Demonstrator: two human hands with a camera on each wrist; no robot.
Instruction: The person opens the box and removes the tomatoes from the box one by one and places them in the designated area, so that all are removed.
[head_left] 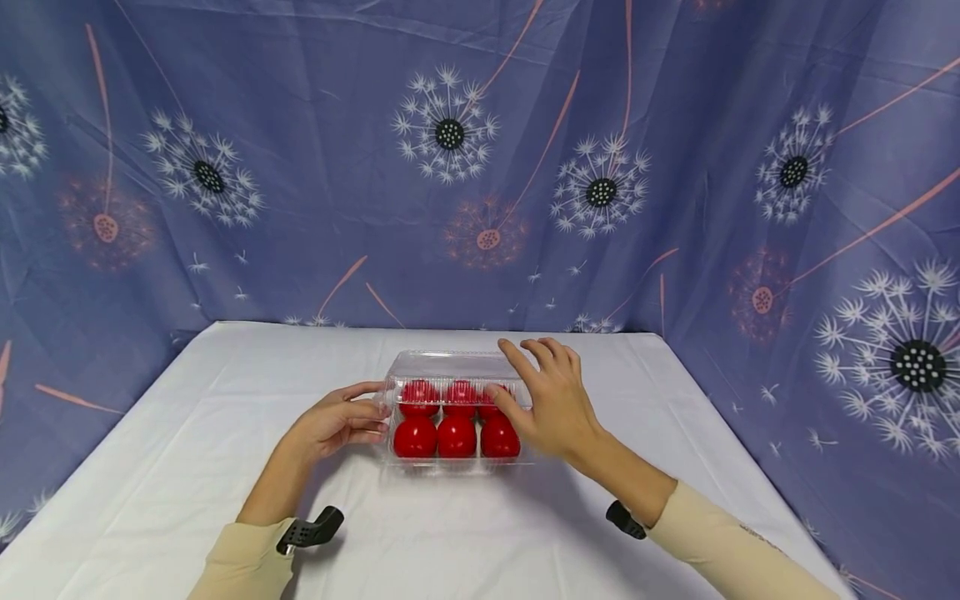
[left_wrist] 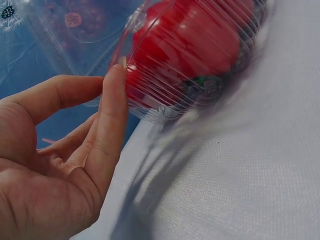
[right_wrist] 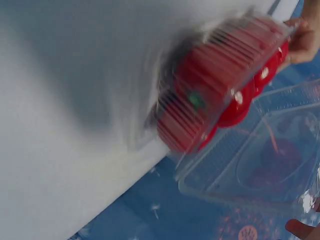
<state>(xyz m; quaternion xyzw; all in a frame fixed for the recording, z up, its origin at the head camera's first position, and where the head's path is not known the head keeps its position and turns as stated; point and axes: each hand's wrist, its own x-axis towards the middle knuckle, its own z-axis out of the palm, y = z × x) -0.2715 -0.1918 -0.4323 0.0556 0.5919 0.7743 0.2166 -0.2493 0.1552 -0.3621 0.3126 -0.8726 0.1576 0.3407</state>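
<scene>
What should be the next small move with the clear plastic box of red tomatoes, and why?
Probably the right hand should press the hinged clear lid down. The lid stands half open over the clear plastic box of red tomatoes, and the left hand steadies the box's left end.

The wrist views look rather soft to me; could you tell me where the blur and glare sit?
Right wrist: the clear clamshell box and tomatoes are motion-smeared. Left wrist: the left hand is sharp, the box ribs blurred. Head: sharp, with mild glare on the lid.

A clear ribbed plastic clamshell box [head_left: 454, 417], lid raised open, holds six glossy red tomatoes [head_left: 457, 436] near the worktop's far edge.
</scene>
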